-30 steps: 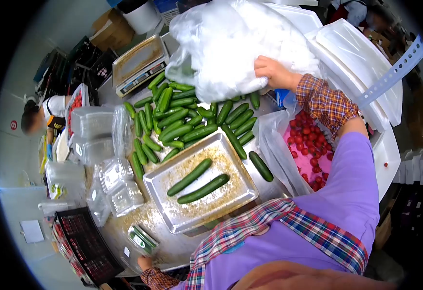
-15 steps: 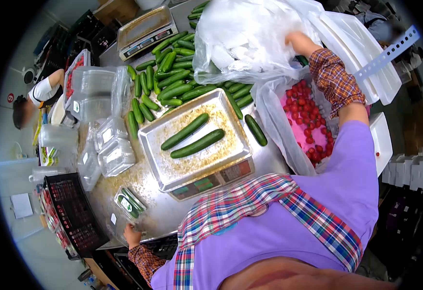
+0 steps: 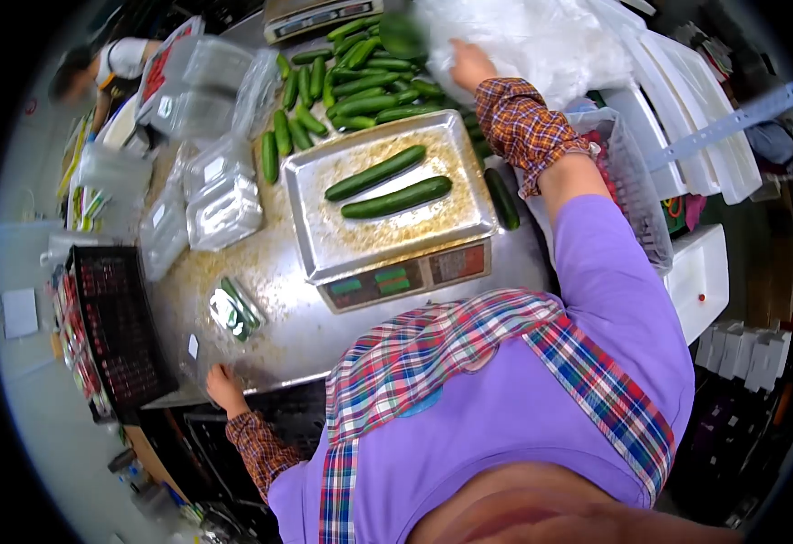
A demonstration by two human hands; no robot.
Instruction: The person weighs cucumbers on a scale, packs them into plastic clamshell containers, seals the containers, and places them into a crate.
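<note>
On your counter (image 3: 292,331), clear tubs (image 3: 224,195) fill the left side, a black crate (image 3: 129,317) the near-left corner. Two cucumbers (image 3: 398,198) lie on the tray (image 3: 414,231). Your right hand (image 3: 471,66) has shifted left across the white bag (image 3: 541,45), toward the cucumber pile (image 3: 369,91); a blurred green thing (image 3: 403,36) now shows beside it. Your left hand (image 3: 225,390) is at the near edge. I can't tell either grip.

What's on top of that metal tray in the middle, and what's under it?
Two cucumbers lie on the tray, over brownish residue. Beneath, the front panel of what looks like a scale shows; the tray covers the rest.
</note>
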